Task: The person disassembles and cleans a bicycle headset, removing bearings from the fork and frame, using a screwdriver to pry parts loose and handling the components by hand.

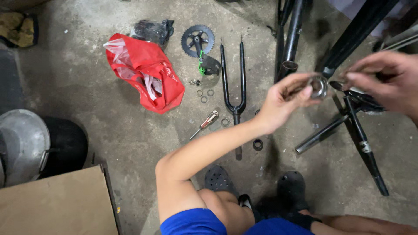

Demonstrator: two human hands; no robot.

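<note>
My left hand (285, 101) is raised over the concrete floor and pinches a small silver metal cup-shaped bearing part (319, 86) between thumb and fingers. My right hand (385, 78) hovers just to its right, fingers curled toward the same part; whether it touches it or grips anything is unclear. Behind both hands stands a black bicycle frame (348, 39). A black bicycle fork (233, 82) lies on the floor left of my left hand.
On the floor lie a red plastic bag (146, 72), a black chainring with crank (198, 41), small rings (203, 95), a screwdriver (204, 123) and a black ring (257, 144). A cardboard box (56, 204) and metal bucket (21, 143) sit at left.
</note>
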